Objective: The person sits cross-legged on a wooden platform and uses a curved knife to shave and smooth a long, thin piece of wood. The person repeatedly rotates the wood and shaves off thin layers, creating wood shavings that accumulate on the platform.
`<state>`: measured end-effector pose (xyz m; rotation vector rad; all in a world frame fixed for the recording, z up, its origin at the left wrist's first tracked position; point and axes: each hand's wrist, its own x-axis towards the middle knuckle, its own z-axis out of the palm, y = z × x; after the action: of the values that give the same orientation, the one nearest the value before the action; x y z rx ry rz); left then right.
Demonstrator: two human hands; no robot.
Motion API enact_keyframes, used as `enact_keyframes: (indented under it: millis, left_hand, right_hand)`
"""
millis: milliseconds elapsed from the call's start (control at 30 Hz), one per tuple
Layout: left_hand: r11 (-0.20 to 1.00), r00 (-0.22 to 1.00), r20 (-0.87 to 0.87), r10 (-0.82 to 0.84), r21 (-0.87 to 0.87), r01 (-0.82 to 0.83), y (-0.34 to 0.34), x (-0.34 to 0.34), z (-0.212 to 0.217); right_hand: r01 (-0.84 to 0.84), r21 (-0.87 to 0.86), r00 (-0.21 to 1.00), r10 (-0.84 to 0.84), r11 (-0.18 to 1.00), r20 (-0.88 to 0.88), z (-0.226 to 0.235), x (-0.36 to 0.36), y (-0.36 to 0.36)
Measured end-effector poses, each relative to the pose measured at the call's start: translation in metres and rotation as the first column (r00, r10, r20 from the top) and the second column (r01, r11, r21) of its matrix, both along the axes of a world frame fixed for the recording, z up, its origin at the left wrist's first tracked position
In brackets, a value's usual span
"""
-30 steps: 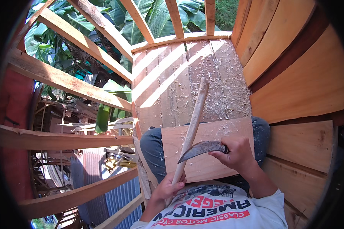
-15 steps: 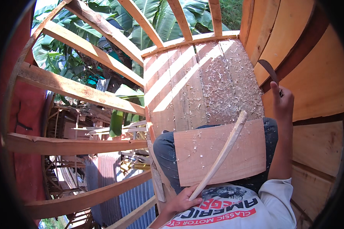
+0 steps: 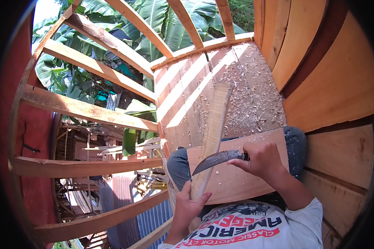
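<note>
My left hand (image 3: 190, 203) is closed round the near end of a pale wooden piece (image 3: 213, 128), which slants up and away from me, its wide face turned up. In my right hand (image 3: 259, 159) is the handle of a knife (image 3: 217, 159) with a dark, curved blade. The blade lies across the wooden piece, its tip close above my left hand; whether it touches the wood I cannot tell. Beneath both is a flat wooden board (image 3: 253, 182) resting across my lap, with a few shavings on it.
Wood shavings (image 3: 253, 95) litter the plank floor (image 3: 183, 108) ahead. A wooden plank wall (image 3: 340, 83) rises at my right. Railing slats (image 3: 91, 108) with open gaps run along the left, above corrugated roofing (image 3: 147, 216). Banana leaves (image 3: 145, 37) stand beyond.
My right hand has brought the knife down from the raised position at the right to the wooden piece. The piece has turned from its narrow edge to its wide face and swung left.
</note>
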<state>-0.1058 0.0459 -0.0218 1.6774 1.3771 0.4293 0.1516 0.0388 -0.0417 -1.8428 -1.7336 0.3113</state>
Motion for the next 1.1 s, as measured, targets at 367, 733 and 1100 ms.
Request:
enact_keyframes:
  millis: [367, 733, 1100]
  left_hand:
    - [0.989, 0.986, -0.082, -0.148, -0.043, 0.145, -0.027, -0.010, -0.001]
    - [0.995, 0.995, -0.050, -0.084, -0.055, 0.081, -0.013, -0.006, 0.000]
    - [0.959, 0.964, -0.167, -0.206, -0.230, 0.165, -0.030, -0.009, 0.006]
  right_hand:
    - [0.477, 0.066, 0.879, -0.476, 0.876, -0.032, -0.022, 0.080, 0.022]
    - [0.082, 0.070, 0.993, -0.087, 0.994, 0.081, -0.014, 0.015, 0.000]
    - [0.484, 0.058, 0.863, -0.465, 0.873, -0.196, -0.020, 0.079, 0.024]
